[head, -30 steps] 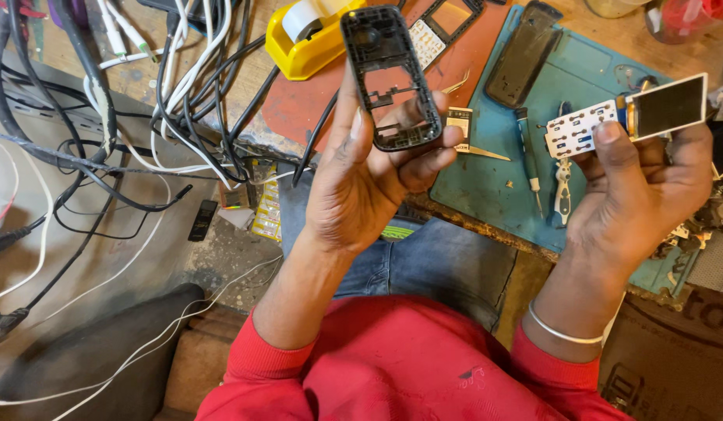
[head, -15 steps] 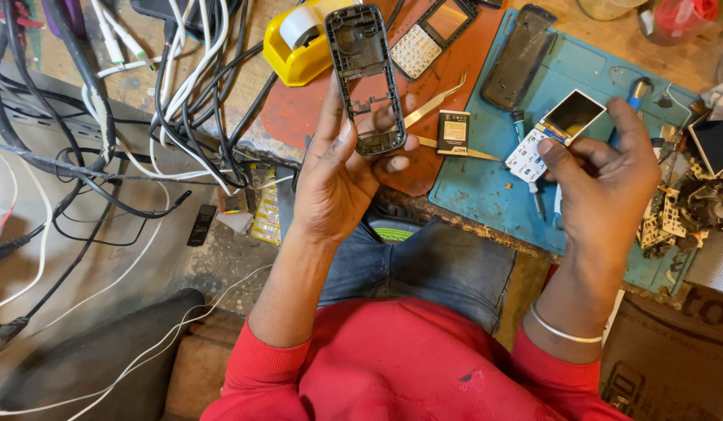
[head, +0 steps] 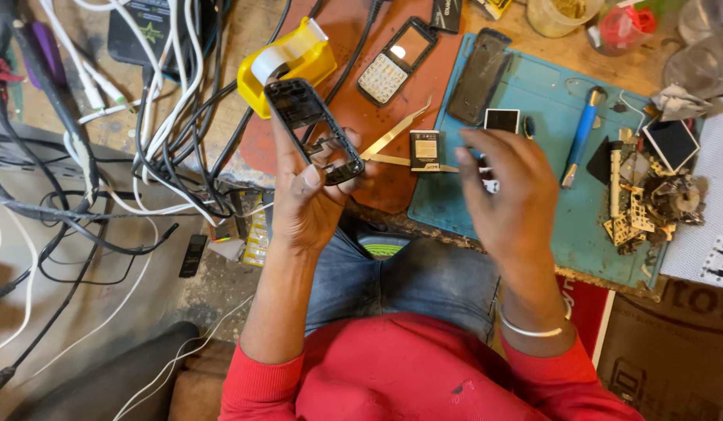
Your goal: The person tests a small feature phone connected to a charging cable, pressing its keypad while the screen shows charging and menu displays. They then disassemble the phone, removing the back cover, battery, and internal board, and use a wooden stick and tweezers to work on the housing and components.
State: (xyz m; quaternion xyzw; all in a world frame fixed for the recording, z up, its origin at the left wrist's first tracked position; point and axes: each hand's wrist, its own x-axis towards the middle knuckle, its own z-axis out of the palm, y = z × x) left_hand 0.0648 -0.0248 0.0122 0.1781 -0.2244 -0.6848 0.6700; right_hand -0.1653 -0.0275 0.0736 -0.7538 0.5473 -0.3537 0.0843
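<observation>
While left-hand fingers (head: pixel 311 178) pinch one phone frame (head: pixel 315 131), right-hand fingers (head: pixel 486 152) loosely spread.

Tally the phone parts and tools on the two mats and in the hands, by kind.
Black phone frame, held in the left hand: 1
Keypad front cover: 1
Black back cover: 1
Tweezers: 1
Blue-handled tool: 1
Small square parts: 2, one gold, one black
Total: 7
Whatever the right hand holds is hidden.
</observation>
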